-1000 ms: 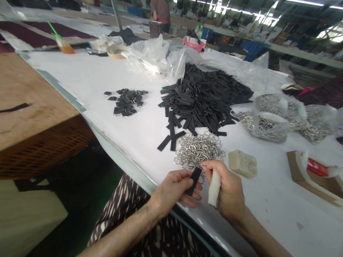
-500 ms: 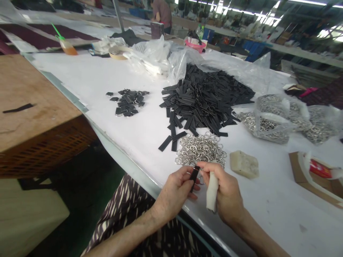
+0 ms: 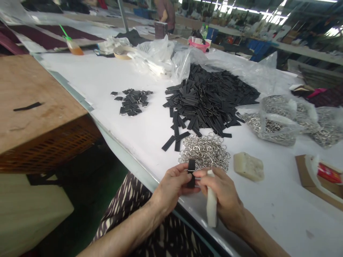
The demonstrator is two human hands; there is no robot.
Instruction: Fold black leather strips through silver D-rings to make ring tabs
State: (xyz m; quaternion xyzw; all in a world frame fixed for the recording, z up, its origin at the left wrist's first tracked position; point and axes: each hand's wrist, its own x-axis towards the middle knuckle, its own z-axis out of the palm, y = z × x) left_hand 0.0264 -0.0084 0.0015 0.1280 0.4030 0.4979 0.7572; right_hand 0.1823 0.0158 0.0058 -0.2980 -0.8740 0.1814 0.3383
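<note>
Near the table's front edge, my left hand (image 3: 174, 187) pinches a short black strip (image 3: 191, 171) held upright. My right hand (image 3: 222, 194) is closed too: its fingertips meet the strip, and a white stick-like piece (image 3: 211, 207) is clamped in its palm and hangs downward. Just beyond both hands lies a heap of silver metal rings (image 3: 205, 152). Behind that spreads a big pile of black strips (image 3: 209, 98). A small pile of finished black tabs with rings (image 3: 132, 101) sits to the left on the white table (image 3: 107, 82).
A pale waxy block (image 3: 248, 166) lies right of the rings. Plastic bags of metal rings (image 3: 278, 119) and an open cardboard box (image 3: 318, 176) are at the right. A wooden bench top (image 3: 32, 103) stands left. Crumpled plastic bags (image 3: 158, 53) and an orange squeeze bottle (image 3: 73, 46) are at the back.
The black strip lay slanted in my left hand; now it stands upright, looking folded shorter. My right fingers have closed in onto it. The view has shifted slightly.
</note>
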